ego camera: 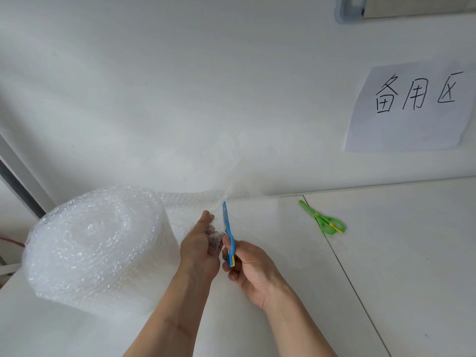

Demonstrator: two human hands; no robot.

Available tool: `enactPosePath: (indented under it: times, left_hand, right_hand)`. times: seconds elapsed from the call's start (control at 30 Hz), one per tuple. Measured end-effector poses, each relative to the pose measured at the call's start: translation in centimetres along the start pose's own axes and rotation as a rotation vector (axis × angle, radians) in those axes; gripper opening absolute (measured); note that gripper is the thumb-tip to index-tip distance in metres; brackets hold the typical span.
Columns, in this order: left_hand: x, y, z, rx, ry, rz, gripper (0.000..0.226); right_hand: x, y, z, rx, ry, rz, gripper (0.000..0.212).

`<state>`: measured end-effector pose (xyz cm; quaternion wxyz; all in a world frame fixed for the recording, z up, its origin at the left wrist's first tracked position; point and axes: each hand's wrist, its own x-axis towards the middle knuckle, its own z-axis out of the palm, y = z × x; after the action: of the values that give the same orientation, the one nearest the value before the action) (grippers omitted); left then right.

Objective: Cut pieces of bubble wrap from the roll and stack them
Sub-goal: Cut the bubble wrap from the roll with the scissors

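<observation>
The fingers of the right hand are curled round the handles of a pair of blue scissors, thumb pinching the upper part near the pivot, blades pointing up toward the middle of the frame; edge-on as the blades are, I cannot tell how far they are parted. Just left of them, the left hand pinches a bunched bit of bubble wrap between thumb and curled fingers, holding it close against the scissors, I would guess to keep the limp sheet taut so the blades can bite. That loose sheet runs away from the hands toward the wall and back to the big roll, which sits on its end on the tabletop in the lower left of the frame, near enough that more wrap can be pulled off without reaching. A second, green pair of scissors lies untouched to the right of centre, well apart from the hands. On the wall at upper right hangs a paper sign with handwritten characters. I see no stack of cut pieces anywhere.
</observation>
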<state>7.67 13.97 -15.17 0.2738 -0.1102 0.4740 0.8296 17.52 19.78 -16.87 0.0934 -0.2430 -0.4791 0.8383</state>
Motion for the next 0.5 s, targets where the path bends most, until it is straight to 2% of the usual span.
enactPosePath:
  times: [0.3, 0.43, 0.5]
  left_hand:
    - [-1.0, 0.2, 0.4, 0.006, -0.077, -0.022, 0.014]
    - [-1.2, 0.4, 0.4, 0.049, -0.158, 0.019, 0.043]
    - [-1.0, 0.4, 0.3, 0.077, -0.163, 0.06, 0.042]
  right_hand:
    - [0.0, -0.4, 0.1, 0.015, -0.02, 0.033, 0.035]
    - [0.1, -0.6, 0.0, 0.039, -0.006, 0.012, 0.031]
    - [0.0, -0.7, -0.1, 0.034, -0.001, 0.0, 0.028]
